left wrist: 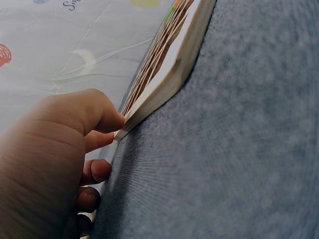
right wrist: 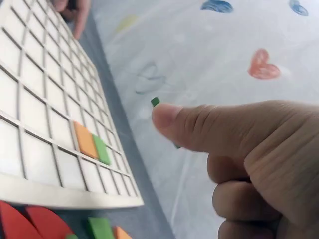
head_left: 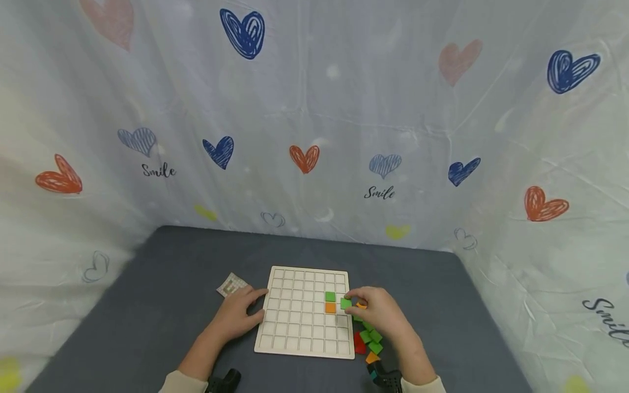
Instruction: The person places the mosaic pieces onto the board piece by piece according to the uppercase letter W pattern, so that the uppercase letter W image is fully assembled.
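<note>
A pale wooden grid board (head_left: 295,316) lies on the dark table, with one green tile (head_left: 330,296) and one orange tile (head_left: 330,308) set in neighbouring cells toward its right side. Against the board's left edge rest the thumb and forefinger of my left hand (head_left: 237,314), spread apart; the left wrist view shows its fingertips at the wooden rim (left wrist: 164,82). Above the board's right side, my right hand (head_left: 380,312) pinches a small green square tile (head_left: 346,303) between thumb and fingers. From the right wrist, the thumb (right wrist: 182,122) hides most of that tile.
Beside the board's right edge lies a loose pile of green tiles (head_left: 371,335), red pieces (head_left: 360,343) and orange pieces (head_left: 372,357). A small card with a printed grid (head_left: 231,284) lies beyond my left hand. A heart-patterned curtain (head_left: 304,109) surrounds the table's back and sides.
</note>
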`<state>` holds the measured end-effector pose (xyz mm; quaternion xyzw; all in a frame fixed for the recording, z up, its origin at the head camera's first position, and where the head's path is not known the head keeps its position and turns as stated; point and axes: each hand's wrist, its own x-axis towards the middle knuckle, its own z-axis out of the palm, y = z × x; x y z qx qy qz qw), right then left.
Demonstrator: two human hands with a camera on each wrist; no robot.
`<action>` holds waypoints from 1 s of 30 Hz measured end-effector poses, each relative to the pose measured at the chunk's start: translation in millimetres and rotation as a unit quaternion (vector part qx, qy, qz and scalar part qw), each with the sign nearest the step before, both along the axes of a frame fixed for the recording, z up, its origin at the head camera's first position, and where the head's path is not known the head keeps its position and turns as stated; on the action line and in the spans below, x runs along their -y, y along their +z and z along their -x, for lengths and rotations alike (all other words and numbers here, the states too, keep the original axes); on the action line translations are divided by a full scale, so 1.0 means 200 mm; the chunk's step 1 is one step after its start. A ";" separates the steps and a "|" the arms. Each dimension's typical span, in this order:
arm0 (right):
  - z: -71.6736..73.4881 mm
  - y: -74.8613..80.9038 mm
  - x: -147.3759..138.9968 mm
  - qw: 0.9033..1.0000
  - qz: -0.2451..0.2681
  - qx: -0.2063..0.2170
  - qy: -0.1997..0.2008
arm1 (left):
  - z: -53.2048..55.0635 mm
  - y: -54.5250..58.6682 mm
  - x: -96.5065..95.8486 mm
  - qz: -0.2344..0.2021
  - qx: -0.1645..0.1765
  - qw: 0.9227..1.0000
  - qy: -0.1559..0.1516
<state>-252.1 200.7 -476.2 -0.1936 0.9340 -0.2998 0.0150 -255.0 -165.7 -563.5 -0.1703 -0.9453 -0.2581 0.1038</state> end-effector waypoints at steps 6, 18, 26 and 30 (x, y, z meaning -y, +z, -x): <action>-0.02 -0.07 0.08 0.999 -0.017 0.045 0.023 | 0.00 0.01 0.00 0.005 0.004 1.000 -0.001; -0.04 -0.16 0.17 0.997 -0.012 0.061 0.050 | 0.00 0.01 0.00 0.005 0.001 1.000 -0.003; -0.04 -0.18 0.18 0.998 -0.049 -0.004 0.036 | 0.00 0.00 0.00 -0.001 -0.008 1.000 -0.010; -0.04 -0.19 0.19 0.998 -0.057 -0.026 0.023 | 0.00 0.00 0.01 0.001 -0.015 1.000 -0.012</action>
